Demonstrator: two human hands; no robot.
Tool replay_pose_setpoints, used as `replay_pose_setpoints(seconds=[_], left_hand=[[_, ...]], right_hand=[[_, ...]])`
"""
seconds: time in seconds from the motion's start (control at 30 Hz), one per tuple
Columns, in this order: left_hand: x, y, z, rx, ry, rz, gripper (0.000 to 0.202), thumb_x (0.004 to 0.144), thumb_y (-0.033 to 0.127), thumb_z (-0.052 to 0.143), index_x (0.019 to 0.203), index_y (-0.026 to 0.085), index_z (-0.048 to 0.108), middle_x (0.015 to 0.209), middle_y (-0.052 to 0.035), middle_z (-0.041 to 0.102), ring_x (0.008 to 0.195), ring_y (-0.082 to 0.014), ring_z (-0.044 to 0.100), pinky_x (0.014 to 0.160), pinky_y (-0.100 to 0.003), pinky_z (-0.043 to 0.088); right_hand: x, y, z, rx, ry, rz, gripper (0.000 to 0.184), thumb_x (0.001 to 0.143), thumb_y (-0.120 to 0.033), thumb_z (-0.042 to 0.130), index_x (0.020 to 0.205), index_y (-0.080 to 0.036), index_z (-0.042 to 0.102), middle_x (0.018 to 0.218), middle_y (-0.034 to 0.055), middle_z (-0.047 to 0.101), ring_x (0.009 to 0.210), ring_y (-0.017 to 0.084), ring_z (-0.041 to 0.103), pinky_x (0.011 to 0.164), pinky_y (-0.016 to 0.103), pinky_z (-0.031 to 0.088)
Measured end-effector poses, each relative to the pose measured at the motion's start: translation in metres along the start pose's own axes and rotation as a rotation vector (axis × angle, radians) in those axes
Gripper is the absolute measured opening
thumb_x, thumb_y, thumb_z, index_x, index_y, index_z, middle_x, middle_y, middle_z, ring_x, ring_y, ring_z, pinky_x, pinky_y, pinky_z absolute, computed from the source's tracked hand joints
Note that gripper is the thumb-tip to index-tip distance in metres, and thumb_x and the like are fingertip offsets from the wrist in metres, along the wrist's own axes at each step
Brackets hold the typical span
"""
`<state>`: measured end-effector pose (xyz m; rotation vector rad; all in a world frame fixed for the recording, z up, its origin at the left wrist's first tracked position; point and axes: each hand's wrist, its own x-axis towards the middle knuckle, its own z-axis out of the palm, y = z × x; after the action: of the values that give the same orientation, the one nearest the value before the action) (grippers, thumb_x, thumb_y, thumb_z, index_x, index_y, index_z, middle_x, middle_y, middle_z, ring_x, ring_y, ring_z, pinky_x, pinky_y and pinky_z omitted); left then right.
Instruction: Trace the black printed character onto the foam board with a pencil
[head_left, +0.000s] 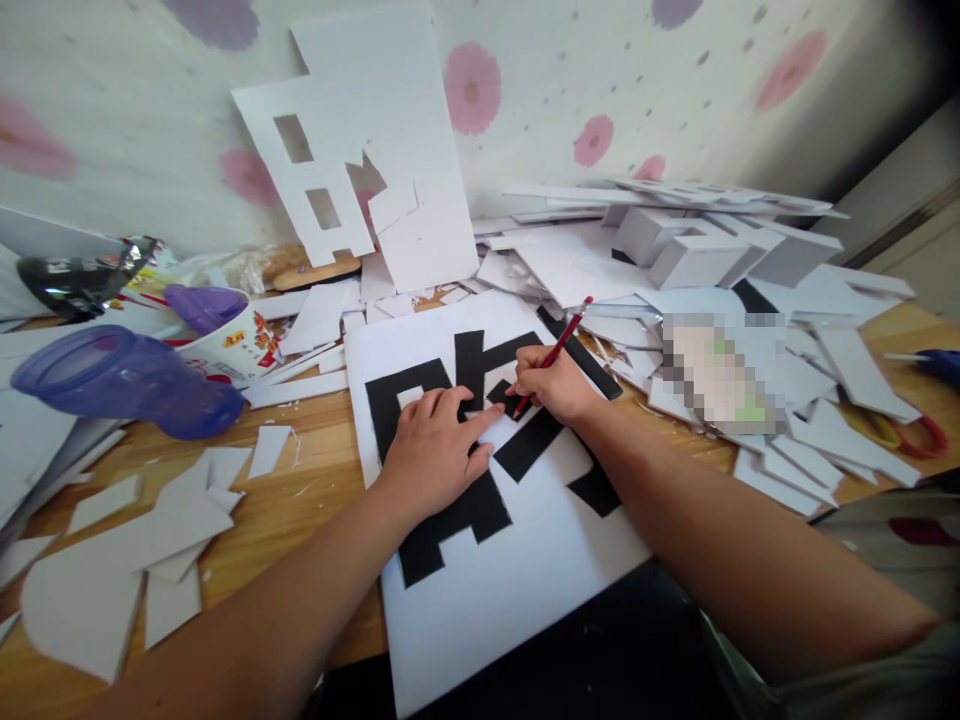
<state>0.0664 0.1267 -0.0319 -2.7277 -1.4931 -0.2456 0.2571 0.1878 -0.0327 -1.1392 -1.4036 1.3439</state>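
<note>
So, R hand (551,385) first: thumb + fingers pinch a dark red pencil (559,345), tip down at a small black piece (504,398), other end sticking up and off to the right. L hand (435,445) is palm down w/ fingers spread, index pointing at that same piece. Can't tell if the index actually touches it, it's v close tho. Rest of the L hand covers part of a big black shape (442,525) w/ notched edges.

All of that sits on a white board (540,590), lying flat at the near edge of the wooden table (307,455). More black bits on the board: an upright bar (469,358) beyond the L hand, a slanted bar (529,447) just below the R wrist, plus another bit partly behind the R forearm. Can't tell if they're loose or stuck down.

Further out, left side: white scraps (180,525), a purple bottle (135,385) tipped over, and a paper cup (232,345) right behind it w/ something purple in it. Right side: a messy pile of white offcuts (847,360), chunky white blocks (701,250) at the back, scissors handles (922,438) poking out, and a pixelated patch. Far side: a white panel (420,130) w/ cutouts leans on the flowery wall (540,80).
</note>
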Motion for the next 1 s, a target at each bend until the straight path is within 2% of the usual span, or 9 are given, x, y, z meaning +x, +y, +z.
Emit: replay_pose_setpoints(seconds=[0.2,0.33,0.5,0.63,0.73,0.87,1.0], left_hand=[[-0.0001,-0.0004,0.0000,0.012,-0.012,0.015,0.042,0.088,0.035,0.051,0.130,0.040,0.052,0.127,-0.0077,0.047,0.111,-0.0305,0.042,0.091,-0.051,0.038],[0.0000,-0.0005,0.0002,0.025,-0.008,0.028,0.042,0.088,0.033,0.051,0.129,0.043,0.053,0.127,-0.0072,0.048,0.110,-0.0308,0.042,0.089,-0.051,0.038],[0.0003,-0.0007,0.0011,0.037,0.002,0.054,0.042,0.088,0.032,0.052,0.127,0.045,0.054,0.129,-0.0063,0.048,0.111,-0.0321,0.041,0.089,-0.052,0.037],[0.0011,-0.0010,0.0010,0.026,0.008,0.051,0.042,0.087,0.029,0.051,0.126,0.044,0.055,0.128,-0.0071,0.050,0.112,-0.0334,0.041,0.088,-0.054,0.037],[0.0017,-0.0012,0.0004,0.024,0.015,0.044,0.042,0.086,0.028,0.051,0.125,0.044,0.057,0.128,-0.0072,0.051,0.111,-0.0333,0.042,0.087,-0.053,0.038],[0.0020,-0.0017,0.0001,0.037,0.019,0.054,0.043,0.086,0.027,0.051,0.125,0.045,0.056,0.127,-0.0071,0.051,0.111,-0.0325,0.043,0.087,-0.052,0.038],[0.0022,-0.0031,0.0014,0.039,0.036,0.068,0.041,0.087,0.028,0.049,0.125,0.043,0.056,0.128,-0.0077,0.051,0.111,-0.0331,0.043,0.087,-0.053,0.038]], right_hand=[[0.0002,-0.0018,-0.0037,0.021,-0.060,-0.016,0.019,0.050,-0.016,0.051,0.045,-0.021,0.033,0.042,-0.0072,0.032,0.046,0.011,0.048,0.044,0.020,0.037],[0.0011,-0.0003,-0.0042,0.012,-0.062,-0.010,0.018,0.049,-0.016,0.051,0.045,-0.020,0.034,0.043,-0.0067,0.034,0.047,0.011,0.048,0.042,0.019,0.034],[0.0013,-0.0008,-0.0041,0.025,-0.053,-0.017,0.021,0.051,-0.015,0.052,0.045,-0.020,0.033,0.043,-0.0074,0.032,0.048,0.010,0.049,0.045,0.019,0.037],[0.0017,-0.0025,-0.0044,0.038,-0.064,-0.004,0.021,0.051,-0.014,0.054,0.044,-0.020,0.034,0.043,-0.0075,0.033,0.047,0.010,0.048,0.041,0.018,0.031],[0.0017,-0.0027,-0.0043,0.042,-0.054,0.007,0.021,0.049,-0.013,0.054,0.045,-0.020,0.034,0.042,-0.0080,0.032,0.046,0.010,0.048,0.040,0.017,0.028],[0.0027,-0.0005,-0.0028,0.101,-0.038,0.007,0.023,0.049,-0.014,0.053,0.046,-0.020,0.031,0.042,-0.0087,0.031,0.044,0.010,0.049,0.042,0.019,0.034],[0.0032,0.0003,-0.0009,0.184,0.055,-0.021,0.024,0.055,-0.021,0.054,0.050,-0.021,0.031,0.043,-0.0076,0.038,0.044,0.011,0.052,0.039,0.019,0.030]])
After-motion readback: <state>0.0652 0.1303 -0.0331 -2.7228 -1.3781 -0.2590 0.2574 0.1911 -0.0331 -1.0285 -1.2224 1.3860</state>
